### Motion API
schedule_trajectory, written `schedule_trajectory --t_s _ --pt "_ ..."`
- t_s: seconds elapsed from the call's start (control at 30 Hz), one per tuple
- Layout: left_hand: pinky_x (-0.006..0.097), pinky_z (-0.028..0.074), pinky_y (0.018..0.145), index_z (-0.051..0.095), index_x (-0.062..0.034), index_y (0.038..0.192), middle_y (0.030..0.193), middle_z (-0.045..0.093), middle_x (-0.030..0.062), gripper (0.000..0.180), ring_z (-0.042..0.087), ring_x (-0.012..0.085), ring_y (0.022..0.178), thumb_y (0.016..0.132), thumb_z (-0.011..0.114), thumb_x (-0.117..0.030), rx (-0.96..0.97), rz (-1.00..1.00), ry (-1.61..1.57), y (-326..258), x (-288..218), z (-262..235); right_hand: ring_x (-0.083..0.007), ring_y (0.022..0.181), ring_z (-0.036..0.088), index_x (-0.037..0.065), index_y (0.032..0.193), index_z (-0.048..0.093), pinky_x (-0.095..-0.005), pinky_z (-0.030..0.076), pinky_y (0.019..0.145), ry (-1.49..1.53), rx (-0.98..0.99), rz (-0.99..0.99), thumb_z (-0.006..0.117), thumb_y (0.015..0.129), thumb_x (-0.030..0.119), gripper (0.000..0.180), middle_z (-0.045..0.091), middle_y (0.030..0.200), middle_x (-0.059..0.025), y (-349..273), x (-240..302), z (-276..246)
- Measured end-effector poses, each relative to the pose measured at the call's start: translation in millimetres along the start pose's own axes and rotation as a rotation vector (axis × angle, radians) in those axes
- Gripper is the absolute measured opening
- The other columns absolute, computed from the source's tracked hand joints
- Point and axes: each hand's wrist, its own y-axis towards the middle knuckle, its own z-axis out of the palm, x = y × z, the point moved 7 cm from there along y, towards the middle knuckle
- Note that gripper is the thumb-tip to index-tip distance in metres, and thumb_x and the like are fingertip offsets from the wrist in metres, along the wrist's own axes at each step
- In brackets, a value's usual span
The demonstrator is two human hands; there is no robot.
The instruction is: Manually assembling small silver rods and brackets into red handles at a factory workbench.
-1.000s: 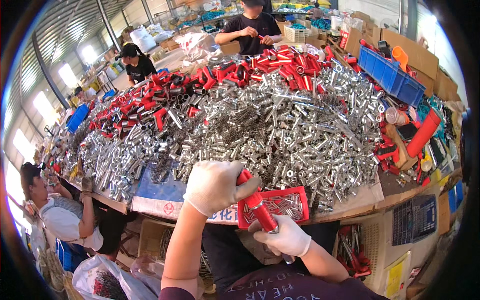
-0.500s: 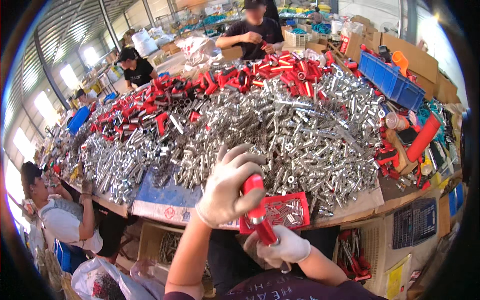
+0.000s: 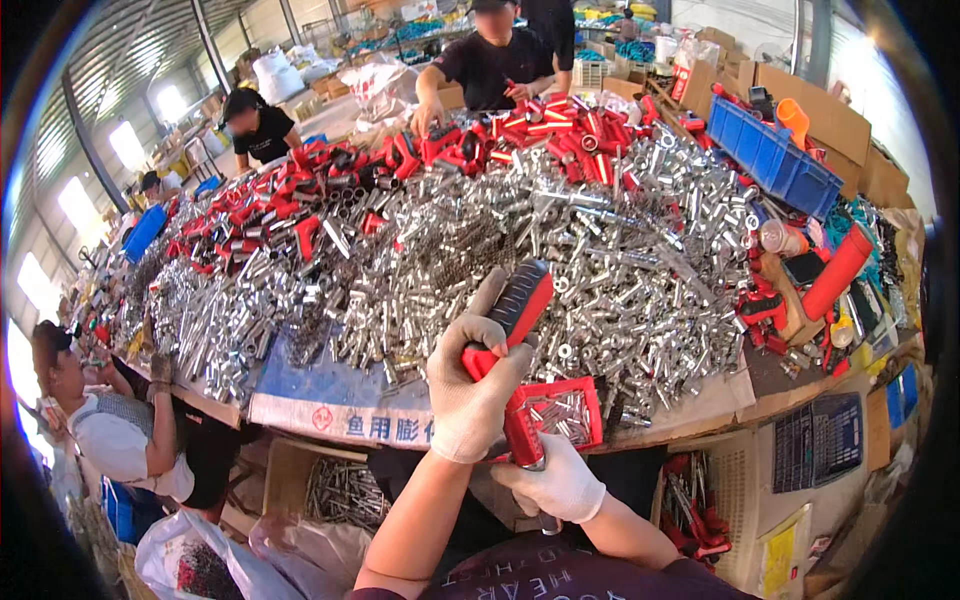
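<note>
In my left hand [image 3: 468, 385], gloved in white, is a red tool handle [image 3: 522, 312] with a black ribbed grip, which points up and away from me. The fingers wrap its middle. Lower down, a red section with a silvery end runs toward my right hand [image 3: 555, 485], also gloved, whose fingers close around that bottom end. A short dark tip pokes out below the right glove. Just beyond the hands, a red tray [image 3: 597, 408] holds small metal pieces, partly hidden behind the tool. A broad heap of silvery metal parts [image 3: 600, 290] covers the table past it.
Red tool handles [image 3: 440, 150] lie along the heap's far side. At the right are a blue crate [image 3: 770, 155] and a red tube [image 3: 838, 270]. Crates of metal parts [image 3: 345, 490] stand below the table edge. Co-workers [image 3: 495, 60] are across the table and at the left.
The tool has turned so its black grip now shows at the top. My left hand has shifted its hold, its fingers now curled round the handle. A person across has reached into the red handles.
</note>
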Motion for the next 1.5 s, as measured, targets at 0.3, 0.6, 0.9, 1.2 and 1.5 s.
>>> schedule_trajectory --t_s 0.3,0.6,0.9,1.2,1.5 --pt "0.033 0.056 0.088 0.047 -0.0055 0.084 0.153 0.033 0.0280 0.024 0.052 0.0251 0.127 0.078 0.063 0.012 0.101 -0.085 -0.183 -15 1 1 -0.0103 0.046 0.052 0.000 0.106 0.062 -0.0262 0.040 0.045 0.131 0.196 0.071 0.068 0.089 0.014 0.022 0.055 0.061 -0.0013 -7 -16 10" --pt "0.042 0.060 0.088 0.045 -0.0101 0.081 0.152 0.033 0.0281 0.030 0.044 0.0404 0.135 0.077 0.059 0.016 0.195 -0.134 -0.515 -18 -15 19 -0.0067 0.040 0.043 -0.002 0.109 0.058 -0.0237 0.033 0.037 0.421 0.486 0.110 0.065 0.090 0.010 0.023 0.049 0.057 0.0003 -18 -21 27" --pt "0.031 0.038 0.051 0.049 -0.0276 0.089 0.086 0.053 0.0058 0.031 0.048 0.0163 0.064 0.085 0.079 -0.037 0.945 -0.077 -1.528 -52 -22 57 -0.0069 0.046 0.048 -0.002 0.105 0.061 -0.0206 0.034 0.041 0.476 0.809 -0.129 0.073 0.084 0.018 0.031 0.054 0.063 0.0009 -30 -40 53" --pt "0.048 0.036 0.099 0.050 -0.0101 0.087 0.075 0.054 0.0080 0.075 0.053 0.0279 0.088 0.079 0.048 -0.085 0.420 0.188 -0.683 -5 -55 -2 -0.0053 0.042 0.040 -0.006 0.111 0.056 -0.0223 0.032 0.040 0.322 0.441 0.107 0.070 0.088 0.015 0.034 0.049 0.060 0.0021 -14 -14 20" --pt "0.046 0.050 0.094 0.054 -0.0117 0.089 0.089 0.061 0.0078 0.039 0.062 0.0311 0.113 0.096 0.051 -0.050 0.593 -0.304 -1.333 -5 -8 -19 -0.0058 0.054 0.051 -0.008 0.109 0.062 -0.0206 0.038 0.050 0.157 0.672 0.013 0.075 0.084 0.023 0.041 0.057 0.068 0.0018 -23 -22 49"
